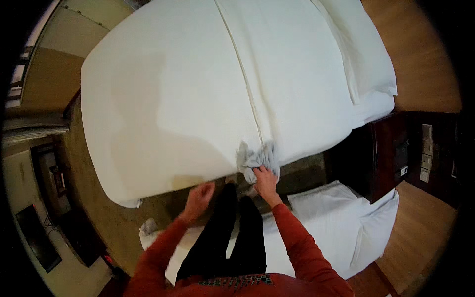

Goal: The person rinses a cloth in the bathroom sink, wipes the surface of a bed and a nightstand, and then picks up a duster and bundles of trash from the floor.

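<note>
— While the right hand (265,181) is down at the near edge of the big bed (163,99), what has it got?

— A bunched handful of white sheet (256,158). The fingers are curled into the crumpled cloth just where the bed's long centre seam (242,69) meets the edge, so that grip is closed on the fabric. The bunch sits right on the mattress edge, touching the hand from above.

— And the left hand (199,196)?

— It hangs lower and to the left, just off the bed's edge, above the carpet (99,208). It holds nothing that I can see. The fingers look loosely bent, but they are blurred, so I cannot tell how wide that grip is. It is near the right hand, not touching it or the sheet.

— How does the bed look otherwise?

— Smooth and white over nearly all its surface, with pillows (361,54) lying at the far right end. Only the patch by the right hand is wrinkled.

— Anything around the person?

— Both sleeves are red, and the dark trousers (232,232) show straight below the hands. A second bed (341,222), also white, lies at the lower right. Between the two beds stands a dark wooden nightstand (381,153). A small pale bundle (148,226) lies on the carpet at the lower left, well apart from either hand.
</note>
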Available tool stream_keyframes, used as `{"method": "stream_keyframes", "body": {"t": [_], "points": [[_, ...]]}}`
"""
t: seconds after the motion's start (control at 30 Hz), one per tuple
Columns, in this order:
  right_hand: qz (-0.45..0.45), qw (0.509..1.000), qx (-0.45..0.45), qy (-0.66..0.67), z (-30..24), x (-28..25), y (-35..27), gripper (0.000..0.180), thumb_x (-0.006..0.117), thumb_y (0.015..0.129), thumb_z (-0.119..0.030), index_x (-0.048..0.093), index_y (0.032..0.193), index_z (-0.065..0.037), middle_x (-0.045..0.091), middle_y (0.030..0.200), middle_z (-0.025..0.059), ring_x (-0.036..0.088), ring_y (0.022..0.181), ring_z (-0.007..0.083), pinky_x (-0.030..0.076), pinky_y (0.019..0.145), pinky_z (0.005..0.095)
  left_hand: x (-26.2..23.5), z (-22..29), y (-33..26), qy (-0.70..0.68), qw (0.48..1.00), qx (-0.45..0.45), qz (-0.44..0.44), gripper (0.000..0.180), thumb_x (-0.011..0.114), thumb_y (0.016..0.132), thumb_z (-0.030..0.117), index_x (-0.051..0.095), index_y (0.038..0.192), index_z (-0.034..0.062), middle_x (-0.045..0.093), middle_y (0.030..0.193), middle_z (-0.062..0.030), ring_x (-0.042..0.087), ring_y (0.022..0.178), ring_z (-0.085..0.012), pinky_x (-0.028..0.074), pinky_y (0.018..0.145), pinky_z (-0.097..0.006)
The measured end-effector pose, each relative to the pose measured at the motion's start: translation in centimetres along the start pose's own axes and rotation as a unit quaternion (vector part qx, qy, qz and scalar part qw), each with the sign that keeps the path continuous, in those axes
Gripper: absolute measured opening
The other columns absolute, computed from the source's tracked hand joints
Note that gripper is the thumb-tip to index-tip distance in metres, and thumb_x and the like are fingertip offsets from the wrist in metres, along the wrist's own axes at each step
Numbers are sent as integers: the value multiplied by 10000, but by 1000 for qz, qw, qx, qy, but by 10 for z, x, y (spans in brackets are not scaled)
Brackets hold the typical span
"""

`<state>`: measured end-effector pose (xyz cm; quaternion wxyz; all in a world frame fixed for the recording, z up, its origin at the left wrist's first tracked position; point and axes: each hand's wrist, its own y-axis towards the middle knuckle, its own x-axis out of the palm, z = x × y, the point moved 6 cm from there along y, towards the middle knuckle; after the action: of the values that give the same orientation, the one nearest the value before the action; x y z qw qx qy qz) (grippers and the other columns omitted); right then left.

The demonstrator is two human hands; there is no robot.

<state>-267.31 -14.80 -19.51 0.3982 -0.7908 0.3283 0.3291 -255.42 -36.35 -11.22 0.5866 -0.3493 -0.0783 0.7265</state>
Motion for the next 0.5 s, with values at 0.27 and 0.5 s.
{"method": "stream_keyframes", "body": {"t": [0.27, 0.5], "points": [[-245, 952, 97, 155, 107, 20, -164, 504, 673, 636, -201, 566, 1106, -53, 583, 1056, 161, 548, 992, 332, 436, 848, 421, 14, 111, 255, -11, 991, 118, 66, 324, 573, 833, 263, 602, 1039, 15, 641, 867, -97, 596, 785, -201, 472, 709, -308], [-113, 981, 88, 128, 18, -175, -75, 392, 710, 607, -95, 594, 979, -55, 599, 957, 145, 573, 889, 344, 477, 756, 390, 17, 168, 401, 54, 969, -3, 241, 338, 596, 792, 312, 628, 947, 13, 648, 874, -165, 619, 746, -339, 484, 705, -408]]}}
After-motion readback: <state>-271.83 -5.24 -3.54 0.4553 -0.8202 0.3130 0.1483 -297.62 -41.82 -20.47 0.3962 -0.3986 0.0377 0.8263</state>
